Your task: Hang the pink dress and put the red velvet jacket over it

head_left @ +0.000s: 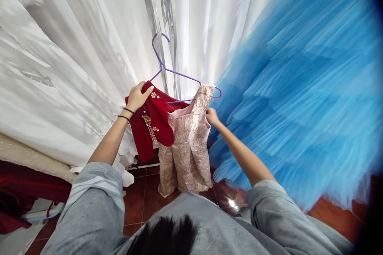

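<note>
A purple clothes hanger [181,73] hangs by its hook near a pale metal rack post. On its right arm sits one strap of a pinkish-gold brocade dress [191,155]. A dark red velvet jacket [163,127] with jewelled trim covers the hanger's left side and part of the dress. My left hand [140,95] pinches the jacket at its shoulder, thumb on top. At the dress's right armhole my right hand [212,116] is closed, its fingertips hidden behind the fabric edge.
White gowns or drapes [98,28] fill the back and left. A large blue tulle gown [293,99] spreads along the right. The ornate metal post [172,16] rises behind the hanger. Dark red fabric [30,191] lies low left, above reddish floor tiles [134,203].
</note>
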`<state>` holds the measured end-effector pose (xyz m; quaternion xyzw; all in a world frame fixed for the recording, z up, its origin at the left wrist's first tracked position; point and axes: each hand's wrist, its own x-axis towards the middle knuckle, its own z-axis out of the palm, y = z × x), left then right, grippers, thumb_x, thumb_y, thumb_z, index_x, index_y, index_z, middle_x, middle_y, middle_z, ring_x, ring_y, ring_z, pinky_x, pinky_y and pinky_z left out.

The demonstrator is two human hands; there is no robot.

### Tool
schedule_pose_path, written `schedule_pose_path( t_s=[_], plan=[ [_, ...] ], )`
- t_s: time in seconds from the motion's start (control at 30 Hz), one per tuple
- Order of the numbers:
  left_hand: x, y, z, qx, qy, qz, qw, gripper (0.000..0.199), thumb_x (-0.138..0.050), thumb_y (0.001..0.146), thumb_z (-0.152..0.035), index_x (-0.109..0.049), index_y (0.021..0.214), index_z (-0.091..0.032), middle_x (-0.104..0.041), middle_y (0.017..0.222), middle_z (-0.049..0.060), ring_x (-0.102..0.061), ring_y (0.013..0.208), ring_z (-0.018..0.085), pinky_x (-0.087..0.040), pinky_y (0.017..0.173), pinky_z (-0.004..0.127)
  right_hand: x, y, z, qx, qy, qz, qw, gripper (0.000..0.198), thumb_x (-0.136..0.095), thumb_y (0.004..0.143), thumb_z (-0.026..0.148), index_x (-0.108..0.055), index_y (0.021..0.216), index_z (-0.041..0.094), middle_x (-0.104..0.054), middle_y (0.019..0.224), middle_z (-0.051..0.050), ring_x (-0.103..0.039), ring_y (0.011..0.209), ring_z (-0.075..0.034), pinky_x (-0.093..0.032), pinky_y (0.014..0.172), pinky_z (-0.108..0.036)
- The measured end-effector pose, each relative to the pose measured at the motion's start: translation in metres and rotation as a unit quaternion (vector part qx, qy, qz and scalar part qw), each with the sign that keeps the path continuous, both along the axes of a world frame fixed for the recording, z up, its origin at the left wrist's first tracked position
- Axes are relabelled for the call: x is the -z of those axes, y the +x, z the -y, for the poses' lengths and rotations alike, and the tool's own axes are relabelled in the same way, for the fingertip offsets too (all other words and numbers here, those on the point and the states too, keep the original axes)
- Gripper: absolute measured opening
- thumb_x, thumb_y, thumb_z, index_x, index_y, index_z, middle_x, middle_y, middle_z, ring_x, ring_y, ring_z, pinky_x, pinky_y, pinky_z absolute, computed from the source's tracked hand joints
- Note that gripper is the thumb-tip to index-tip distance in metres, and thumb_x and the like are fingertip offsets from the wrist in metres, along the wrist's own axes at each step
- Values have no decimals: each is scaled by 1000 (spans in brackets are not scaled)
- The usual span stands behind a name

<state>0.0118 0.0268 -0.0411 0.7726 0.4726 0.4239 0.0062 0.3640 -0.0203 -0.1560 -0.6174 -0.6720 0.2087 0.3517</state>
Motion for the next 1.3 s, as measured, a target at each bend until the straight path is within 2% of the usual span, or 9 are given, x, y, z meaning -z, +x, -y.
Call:
schedule_pose_path(
  t_s=[0.2, 0.33, 0.4, 0.53, 0.67, 0.8, 0.97, 1.17, 1.3],
  plan=[
    [-1, -2, 6, 1, -11, -5, 1000, 32, -52, 87, -52, -55, 82, -21, -55, 69, 0, -52, 68, 18, -43, 71, 30, -54, 70, -21, 55, 101, -193, 975, 24, -64, 72, 19, -75, 93, 15, -76, 83, -6, -69, 78, -20, -56, 70, -30],
    [0, -2, 7, 0, -7, -2, 1000, 31, -54, 86, -50, -57, 83, -20, -56, 71, -1, -52, 69, 17, -44, 73, 30, -76, 80, -4, -34, -89, -214, 972, 20, -75, 69, 29, -75, 83, 15, -73, 72, -5, -65, 64, -19, -54, 63, -31],
    [0, -3, 8, 11, -12, -3, 1000, 31, -54, 87, -49, -59, 86, -19, -58, 73, 0, -54, 71, 18, -45, 75, 29, -79, 76, 6, -25, -112, -205, 972, 19, -77, 67, 29, -73, 79, 16, -72, 71, -4, -63, 63, -18, -53, 65, -31],
    [0, -4, 8, 10, -20, 3, 1000, 28, -56, 87, -46, -61, 89, -18, -60, 76, 0, -56, 74, 18, -47, 79, 29, -77, 73, 19, -34, 7, -142, 989, 28, -69, 76, 41, -72, 92, 19, -74, 89, -4, -66, 81, -21, -52, 77, -31],
    [2, -4, 8, 8, -21, 5, 1000, 27, -56, 88, -44, -61, 93, -18, -61, 79, 1, -56, 77, 18, -47, 81, 29, -72, 82, 20, -71, 30, 91, 993, 54, -83, 60, 31, -71, 112, 21, -75, 97, -5, -66, 92, -28, -48, 80, -31],
    [3, -2, 8, 19, -12, -1, 1000, 28, -55, 89, -46, -57, 87, -19, -58, 76, 0, -53, 72, 16, -44, 75, 28, -99, 98, 13, -45, -19, 241, 969, 21, -71, 68, 14, -76, 89, 17, -74, 76, -4, -64, 77, -22, -45, 76, -30],
    [4, 0, 10, 0, 32, 15, 999, 37, -37, 99, -46, -51, 77, -21, -54, 70, 2, -52, 69, 17, -39, 70, 28, -159, 87, 10, 150, 225, 195, 943, 34, -51, 86, 12, -70, 113, 6, -73, 112, -17, -64, 101, -20, -46, 89, -31],
    [-1, 2, 26, -39, 49, 13, 998, 32, -47, 95, -43, -57, 75, -20, -52, 65, 1, -48, 64, 16, -35, 66, 29, -187, 65, 6, 139, 35, 207, 968, 21, -61, 81, 13, -74, 94, 4, -75, 93, -11, -66, 91, -20, -49, 88, -35],
    [-5, 8, 41, -66, 60, 25, 996, 41, -48, 96, -43, -48, 63, -20, -39, 55, -2, -37, 56, 13, -28, 60, 30, -207, 32, 44, 192, 230, 111, 948, 28, -51, 77, 5, -74, 92, 5, -74, 88, -9, -66, 89, -18, -50, 89, -36]
  ],
)
